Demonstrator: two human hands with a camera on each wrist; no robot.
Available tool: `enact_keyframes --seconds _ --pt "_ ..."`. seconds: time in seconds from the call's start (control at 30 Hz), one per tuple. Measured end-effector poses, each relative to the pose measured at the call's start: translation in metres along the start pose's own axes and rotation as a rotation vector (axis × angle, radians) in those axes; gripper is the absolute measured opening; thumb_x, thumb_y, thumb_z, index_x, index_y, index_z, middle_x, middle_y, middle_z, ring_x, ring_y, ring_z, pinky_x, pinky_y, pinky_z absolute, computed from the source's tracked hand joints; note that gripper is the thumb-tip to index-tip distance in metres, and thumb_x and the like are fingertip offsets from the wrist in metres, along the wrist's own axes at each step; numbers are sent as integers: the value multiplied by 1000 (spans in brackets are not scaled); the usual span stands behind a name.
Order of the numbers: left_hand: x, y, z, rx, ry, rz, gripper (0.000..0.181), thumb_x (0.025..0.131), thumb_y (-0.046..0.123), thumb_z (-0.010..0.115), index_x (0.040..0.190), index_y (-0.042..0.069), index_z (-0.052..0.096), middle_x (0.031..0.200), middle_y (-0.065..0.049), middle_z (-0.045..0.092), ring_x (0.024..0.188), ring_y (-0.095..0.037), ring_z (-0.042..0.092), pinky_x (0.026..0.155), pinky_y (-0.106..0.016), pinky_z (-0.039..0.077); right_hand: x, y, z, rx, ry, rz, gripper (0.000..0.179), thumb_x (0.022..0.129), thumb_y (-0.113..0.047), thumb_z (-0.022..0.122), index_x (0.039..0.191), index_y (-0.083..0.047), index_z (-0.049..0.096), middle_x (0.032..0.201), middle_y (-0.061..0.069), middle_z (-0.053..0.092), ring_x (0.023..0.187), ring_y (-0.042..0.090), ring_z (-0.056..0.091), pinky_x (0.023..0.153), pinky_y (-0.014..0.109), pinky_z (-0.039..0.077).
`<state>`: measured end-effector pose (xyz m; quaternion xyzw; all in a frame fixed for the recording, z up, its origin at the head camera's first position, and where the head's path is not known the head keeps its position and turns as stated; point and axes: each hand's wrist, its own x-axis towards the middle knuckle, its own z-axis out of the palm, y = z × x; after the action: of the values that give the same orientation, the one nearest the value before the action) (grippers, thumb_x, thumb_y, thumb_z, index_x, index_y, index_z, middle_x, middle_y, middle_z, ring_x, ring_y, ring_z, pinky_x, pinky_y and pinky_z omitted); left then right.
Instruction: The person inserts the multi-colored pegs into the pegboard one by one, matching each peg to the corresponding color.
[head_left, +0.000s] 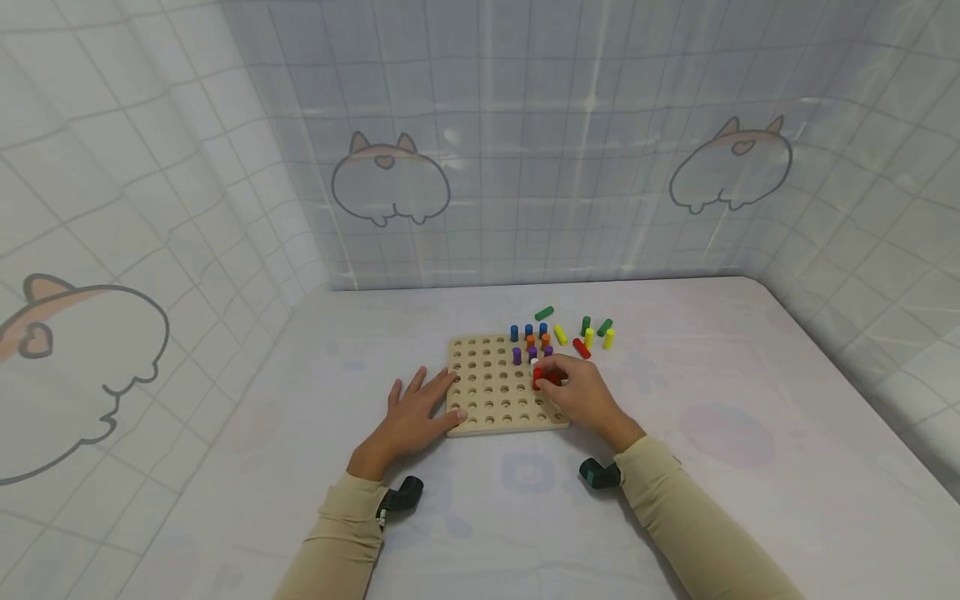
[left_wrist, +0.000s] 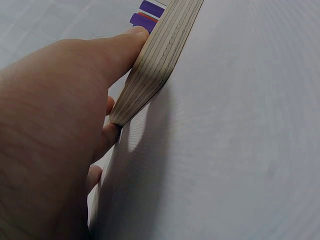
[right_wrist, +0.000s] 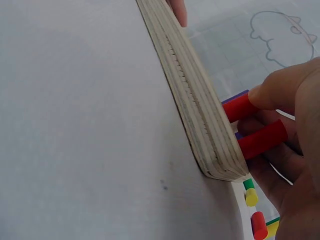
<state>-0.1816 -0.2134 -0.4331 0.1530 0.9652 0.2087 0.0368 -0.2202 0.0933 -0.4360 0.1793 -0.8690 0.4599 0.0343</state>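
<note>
A light wooden pegboard (head_left: 497, 428) with rows of round holes lies on the white table. My right hand (head_left: 587, 398) is over its right side and pinches a red peg (right_wrist: 240, 106) between thumb and fingers, its lower end at the board's face. Another red peg (right_wrist: 262, 140) stands in the board beside it, among my fingers. My left hand (head_left: 411, 419) lies at the board's left edge with fingers spread, its thumb (left_wrist: 122, 50) resting on the board's border. Blue pegs (head_left: 528, 331), orange pegs (head_left: 546, 342) and purple pegs (head_left: 517, 357) stand in the far right rows.
Behind the board's right corner are loose pegs: a green peg (head_left: 544, 313) lying down, a yellow peg (head_left: 561, 335), a red peg (head_left: 581, 348), and upright yellow and green ones. A patterned white curtain (head_left: 525, 208) hangs round the table's back and sides.
</note>
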Motion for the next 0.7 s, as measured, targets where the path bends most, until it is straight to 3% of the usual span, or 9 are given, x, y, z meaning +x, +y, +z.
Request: enact_keyframes --seconds 0.5,0.7 --pt "6 0 3 5 -4 -14 80 95 64 52 160 21 31 163 -1 27 153 -34 6 116 -62 -7 4 4 -6 -4 -10 -47 19 92 -12 74 111 -11 73 102 -4 71 94 17 65 87 39 57" --pt "6 1 3 9 -4 -18 80 95 64 51 159 20 32 163 -2 28 153 -35 6 116 -63 -6 2 7 -11 24 2 -3 16 93 -17 74 108 -15 73 103 -6 70 97 18 66 89 38 57"
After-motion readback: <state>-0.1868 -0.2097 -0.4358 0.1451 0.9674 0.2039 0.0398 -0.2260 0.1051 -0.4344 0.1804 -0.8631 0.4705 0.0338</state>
